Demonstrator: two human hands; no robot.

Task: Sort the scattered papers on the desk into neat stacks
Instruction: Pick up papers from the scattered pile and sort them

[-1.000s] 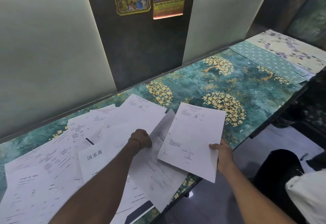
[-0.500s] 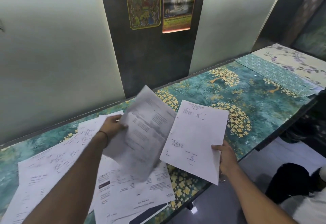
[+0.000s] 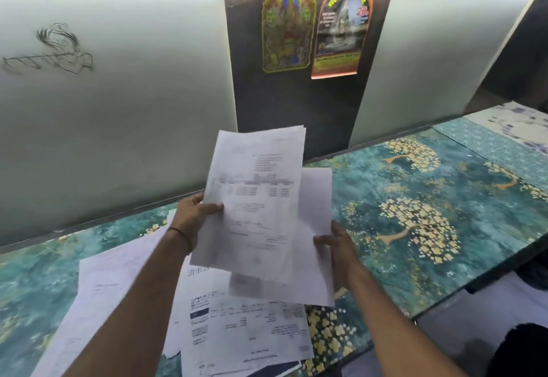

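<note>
White loose papers (image 3: 112,293) are spread in an overlapping mess on the left end of the teal desk (image 3: 35,287). Above them the left hand (image 3: 192,213) pinches a printed sheet (image 3: 255,204) by its left edge, up in the air. It overlaps a plainer sheet (image 3: 318,198) behind it, which the right hand (image 3: 336,246) grips at the right edge. Further right, just gold trees (image 3: 415,222) printed on the desk.

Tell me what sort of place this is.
Likely a small office or shop desk: printed invoice-like papers scattered on a teal patterned desk top, with a devotional poster and an orange-bordered poster on the wall behind.
</note>
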